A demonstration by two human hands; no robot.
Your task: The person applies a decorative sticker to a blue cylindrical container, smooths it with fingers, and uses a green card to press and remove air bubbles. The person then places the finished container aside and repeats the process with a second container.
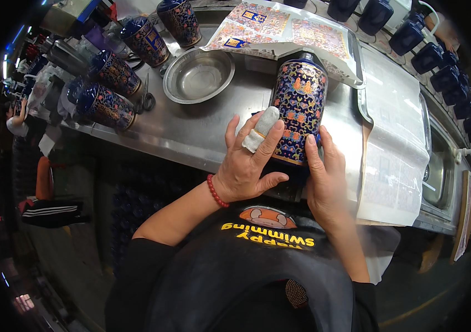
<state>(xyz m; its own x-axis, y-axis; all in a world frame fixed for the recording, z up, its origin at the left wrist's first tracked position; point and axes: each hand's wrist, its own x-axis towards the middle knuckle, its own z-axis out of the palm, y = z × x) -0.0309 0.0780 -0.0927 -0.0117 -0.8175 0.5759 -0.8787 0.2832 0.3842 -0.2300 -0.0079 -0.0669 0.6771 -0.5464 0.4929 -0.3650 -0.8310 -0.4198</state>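
A dark blue ceramic bottle [302, 99], covered in orange, gold and pale floral patterning, is directly before me, its neck pointing away. At its lower left edge is my left hand [250, 159], fingers spread and thumb free. One of its fingers wears a grey-white cloth finger cover [266, 128] held by a yellow band; whether it presses on the bottle is hard to tell. My right hand [326, 174] grips the bottle's lower right side, one finger on the front and others at the edge. Behind the bottle's neck lies a printed floral decal sheet [256, 25].
A steel basin [199, 79] sits on the metal worktop [185, 124], with scissors [147, 99] to its left. Several decorated bottles [106, 106] stand at left. Translucent sheets [393, 166] cover the right side, beside a sink [439, 178]. Plain blue bottles [405, 37] line the far right.
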